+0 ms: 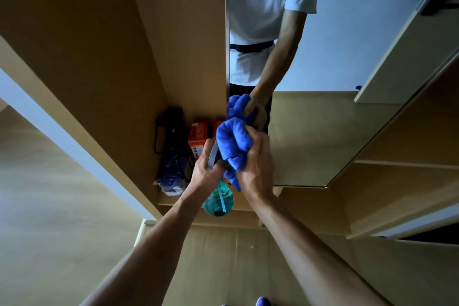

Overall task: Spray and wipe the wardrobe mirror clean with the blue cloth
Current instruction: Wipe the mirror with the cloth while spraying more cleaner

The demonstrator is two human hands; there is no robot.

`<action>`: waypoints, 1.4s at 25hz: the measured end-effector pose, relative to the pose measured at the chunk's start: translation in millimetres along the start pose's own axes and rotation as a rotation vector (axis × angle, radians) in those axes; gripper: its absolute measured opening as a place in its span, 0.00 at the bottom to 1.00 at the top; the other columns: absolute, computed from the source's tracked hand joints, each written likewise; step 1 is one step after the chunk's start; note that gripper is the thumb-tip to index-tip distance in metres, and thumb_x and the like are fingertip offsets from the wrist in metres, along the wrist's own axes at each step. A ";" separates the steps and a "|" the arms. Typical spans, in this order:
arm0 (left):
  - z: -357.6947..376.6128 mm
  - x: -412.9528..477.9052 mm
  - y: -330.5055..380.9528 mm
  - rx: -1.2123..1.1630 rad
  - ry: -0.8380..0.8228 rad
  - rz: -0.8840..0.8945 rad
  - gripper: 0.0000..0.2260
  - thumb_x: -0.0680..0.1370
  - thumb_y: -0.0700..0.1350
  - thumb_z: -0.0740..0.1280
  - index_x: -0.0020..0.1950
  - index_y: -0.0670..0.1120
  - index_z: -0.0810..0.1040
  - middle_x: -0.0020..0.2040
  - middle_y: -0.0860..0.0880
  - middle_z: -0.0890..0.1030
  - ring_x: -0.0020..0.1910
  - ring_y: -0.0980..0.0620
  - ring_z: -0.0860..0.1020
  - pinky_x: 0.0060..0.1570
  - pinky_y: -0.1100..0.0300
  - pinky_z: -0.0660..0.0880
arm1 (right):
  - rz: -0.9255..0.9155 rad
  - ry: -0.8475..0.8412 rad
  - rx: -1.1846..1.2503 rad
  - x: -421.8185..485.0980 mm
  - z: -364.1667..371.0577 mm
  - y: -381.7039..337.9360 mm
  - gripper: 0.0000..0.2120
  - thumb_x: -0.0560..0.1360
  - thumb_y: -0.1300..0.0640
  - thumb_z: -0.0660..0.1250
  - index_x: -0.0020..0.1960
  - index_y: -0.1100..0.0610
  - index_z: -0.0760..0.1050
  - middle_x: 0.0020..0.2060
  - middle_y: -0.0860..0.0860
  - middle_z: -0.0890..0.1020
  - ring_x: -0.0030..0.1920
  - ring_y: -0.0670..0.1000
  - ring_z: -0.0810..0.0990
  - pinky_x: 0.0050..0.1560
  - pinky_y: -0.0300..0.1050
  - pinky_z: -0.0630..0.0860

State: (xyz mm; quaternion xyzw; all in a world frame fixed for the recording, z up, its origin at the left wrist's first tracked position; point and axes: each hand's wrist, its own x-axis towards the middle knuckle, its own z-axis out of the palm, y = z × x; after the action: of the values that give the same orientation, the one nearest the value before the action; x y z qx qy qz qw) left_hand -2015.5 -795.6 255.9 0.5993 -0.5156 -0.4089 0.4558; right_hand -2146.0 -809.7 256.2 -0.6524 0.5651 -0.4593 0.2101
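In the head view, the blue cloth (233, 146) is seen bunched into a wad and gripped by the right hand (255, 169), whose fingers are curled tightly round it; the wad is met by its own reflection at the glass, so contact with the wardrobe mirror (323, 131) is judged to be made, close to the mirror's left edge and low on the pane. A spray bottle (218, 201) of teal liquid is held by the left hand (206, 174), the fingers closed round its neck and trigger, the body hanging below the fist; which way the nozzle is turned cannot be told.

The relation that matters is this: the mirror's long axis runs upward from the hands, and nearly all of the pane lies above and to the right of the cloth; the right hand is the nearer to the glass, while the left is kept just beside it, level with the mirror's left edge. A wipe would therefore be expected to be carried up and rightward by the right hand.

The glass is smooth and dimly lit; no streaks or droplets can be made out on it. To the left of the mirror an open wooden shelf (173, 202) is seen, on which a black bag (171, 131), orange boxes (197, 135) and a crumpled plastic bag (169, 181) are kept; the surrounding panels are pale wood.
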 end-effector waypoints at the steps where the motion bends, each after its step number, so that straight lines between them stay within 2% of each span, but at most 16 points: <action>1: -1.9 1.4 3.1 -0.023 0.000 -0.004 0.15 0.71 0.46 0.63 0.51 0.65 0.75 0.49 0.45 0.83 0.45 0.52 0.80 0.50 0.44 0.79 | -0.021 0.006 0.029 -0.1 9.3 -6.2 0.31 0.69 0.61 0.72 0.70 0.52 0.68 0.62 0.51 0.71 0.57 0.54 0.78 0.53 0.49 0.80; 3: -6.2 5.9 7.1 -0.058 -0.003 -0.017 0.19 0.71 0.44 0.62 0.51 0.69 0.75 0.51 0.42 0.83 0.47 0.52 0.79 0.52 0.44 0.79 | -0.038 0.081 0.087 -0.7 19.6 -12.9 0.24 0.71 0.57 0.70 0.66 0.59 0.72 0.58 0.54 0.74 0.56 0.52 0.78 0.53 0.50 0.79; 6: -5.7 5.8 5.2 -0.085 -0.017 -0.004 0.16 0.71 0.44 0.62 0.56 0.58 0.77 0.50 0.43 0.82 0.47 0.52 0.80 0.52 0.44 0.80 | -0.034 0.061 0.146 2.4 12.8 -4.4 0.23 0.72 0.52 0.69 0.64 0.59 0.73 0.57 0.53 0.76 0.57 0.50 0.78 0.57 0.46 0.77; 7: -4.9 4.0 3.8 -0.086 -0.026 -0.002 0.16 0.71 0.45 0.63 0.56 0.59 0.77 0.49 0.43 0.82 0.47 0.51 0.80 0.51 0.44 0.80 | -0.024 0.005 0.147 5.6 10.6 0.3 0.23 0.72 0.51 0.68 0.64 0.58 0.73 0.56 0.53 0.76 0.57 0.50 0.78 0.57 0.48 0.78; 8: -4.4 2.2 3.4 -0.088 -0.040 -0.005 0.16 0.71 0.47 0.63 0.54 0.65 0.77 0.47 0.46 0.82 0.46 0.51 0.79 0.50 0.47 0.80 | -0.020 -0.067 0.150 10.7 7.4 3.3 0.21 0.72 0.52 0.67 0.62 0.58 0.73 0.54 0.53 0.77 0.56 0.49 0.78 0.56 0.52 0.78; 9: -3.6 0.6 3.1 -0.082 -0.048 -0.013 0.17 0.71 0.48 0.64 0.52 0.71 0.76 0.46 0.49 0.81 0.45 0.52 0.79 0.48 0.52 0.79 | -0.010 -0.129 0.145 15.4 3.2 8.0 0.19 0.71 0.52 0.65 0.60 0.58 0.74 0.52 0.54 0.78 0.53 0.49 0.78 0.53 0.56 0.78; 10: -2.5 -0.1 1.2 -0.066 -0.048 -0.028 0.18 0.71 0.48 0.63 0.53 0.71 0.75 0.45 0.51 0.80 0.44 0.53 0.78 0.45 0.58 0.77 | -0.013 -0.148 0.115 18.3 -3.6 12.8 0.17 0.71 0.53 0.64 0.58 0.58 0.74 0.51 0.53 0.79 0.51 0.47 0.78 0.50 0.57 0.78; 13: 2.6 -2.5 0.0 0.010 -0.034 -0.038 0.23 0.70 0.48 0.63 0.67 0.56 0.73 0.43 0.53 0.77 0.34 0.63 0.75 0.36 0.70 0.71 | -0.073 -0.034 0.036 23.3 -38.3 20.6 0.08 0.72 0.54 0.60 0.50 0.53 0.73 0.45 0.51 0.78 0.45 0.43 0.74 0.41 0.53 0.77; 15: 6.9 -5.7 -0.4 0.024 -0.029 -0.006 0.20 0.71 0.47 0.63 0.64 0.56 0.74 0.40 0.55 0.75 0.31 0.65 0.74 0.33 0.71 0.70 | -0.095 0.020 -0.015 29.9 -62.9 22.5 0.05 0.73 0.54 0.60 0.48 0.50 0.72 0.42 0.46 0.74 0.44 0.43 0.72 0.38 0.48 0.74; 18: 9.3 -8.1 -4.9 0.022 -0.017 0.040 0.15 0.72 0.46 0.62 0.58 0.57 0.73 0.38 0.53 0.74 0.31 0.61 0.72 0.33 0.68 0.70 | -0.124 0.038 -0.221 32.5 -85.9 24.5 0.15 0.70 0.57 0.63 0.56 0.52 0.75 0.46 0.44 0.72 0.47 0.45 0.72 0.42 0.44 0.72; 21: 10.9 -8.9 -13.6 0.035 -0.013 0.047 0.18 0.72 0.46 0.62 0.62 0.49 0.72 0.40 0.51 0.74 0.33 0.59 0.71 0.34 0.66 0.70 | -0.305 0.046 -0.410 19.3 -93.2 22.3 0.27 0.70 0.63 0.68 0.69 0.50 0.73 0.60 0.49 0.76 0.55 0.55 0.74 0.56 0.51 0.74; 24: 10.0 -10.8 -22.6 0.028 -0.013 0.048 0.16 0.72 0.46 0.63 0.60 0.50 0.72 0.40 0.50 0.74 0.33 0.60 0.70 0.33 0.66 0.69 | -0.412 -0.035 -0.545 13.8 -90.4 19.8 0.34 0.66 0.64 0.74 0.71 0.51 0.73 0.65 0.51 0.76 0.56 0.57 0.73 0.58 0.56 0.74; 27: 5.4 -9.9 -30.3 0.008 -0.019 0.060 0.14 0.72 0.45 0.63 0.53 0.61 0.71 0.40 0.51 0.74 0.33 0.59 0.70 0.33 0.65 0.69 | -0.453 -0.068 -0.609 12.0 -80.5 14.9 0.33 0.66 0.61 0.73 0.71 0.51 0.73 0.66 0.49 0.76 0.56 0.57 0.73 0.56 0.57 0.73; 28: 4.3 -8.8 -32.0 0.009 -0.020 0.067 0.14 0.72 0.45 0.63 0.54 0.62 0.71 0.40 0.51 0.74 0.33 0.59 0.70 0.33 0.65 0.70 | -0.470 -0.059 -0.624 12.3 -78.5 11.4 0.32 0.67 0.60 0.72 0.71 0.51 0.73 0.67 0.49 0.76 0.55 0.57 0.73 0.56 0.57 0.73; 31: 5.1 -5.3 -35.2 0.047 -0.015 0.114 0.14 0.72 0.44 0.63 0.58 0.51 0.69 0.38 0.52 0.73 0.32 0.58 0.69 0.32 0.64 0.69 | -0.493 0.019 -0.644 18.0 -75.3 3.9 0.30 0.68 0.59 0.68 0.71 0.50 0.74 0.67 0.50 0.76 0.55 0.57 0.72 0.55 0.58 0.72; 35: 12.6 -0.4 -42.6 0.047 0.000 0.200 0.15 0.72 0.43 0.64 0.57 0.50 0.70 0.39 0.58 0.72 0.35 0.58 0.71 0.37 0.64 0.69 | -0.507 0.043 -0.661 20.7 -76.8 15.9 0.34 0.67 0.62 0.75 0.71 0.50 0.74 0.67 0.50 0.76 0.55 0.57 0.73 0.56 0.58 0.72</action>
State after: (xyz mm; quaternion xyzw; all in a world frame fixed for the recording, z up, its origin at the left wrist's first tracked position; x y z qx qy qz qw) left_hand -2017.2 -794.5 211.5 0.5554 -0.5824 -0.3493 0.4799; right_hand -2220.1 -814.5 288.6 -0.7934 0.5078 -0.3039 -0.1422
